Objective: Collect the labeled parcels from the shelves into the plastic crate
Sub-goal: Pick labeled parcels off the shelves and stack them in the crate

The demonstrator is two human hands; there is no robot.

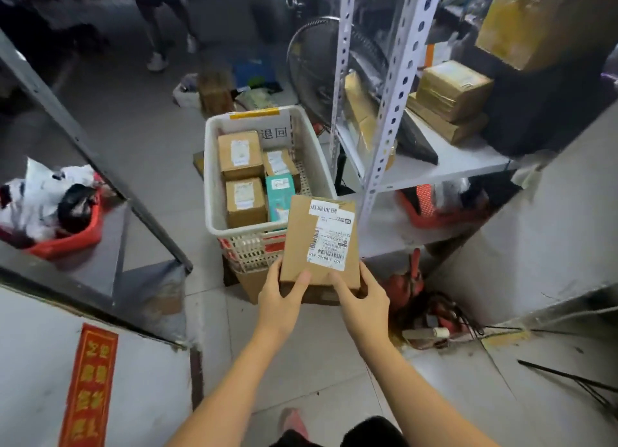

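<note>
A brown cardboard parcel [311,242] with a white barcode label is held in front of me, just over the near rim of the white plastic crate [214,179]. My left hand [281,299] grips its lower left corner, thumb on top. My right hand [363,299] grips its lower right corner the same way. Inside the crate lie three brown labeled boxes [240,154] and a teal box [280,195]. More brown parcels [451,92] are stacked on the metal shelf [461,165] to the right.
The crate stands on the tiled floor between two shelf units. A red basket [70,236] with bags sits on the left shelf. A floor fan [317,68] stands behind the crate. Red clutter and cables [424,306] lie under the right shelf. A person's legs [160,42] are far back.
</note>
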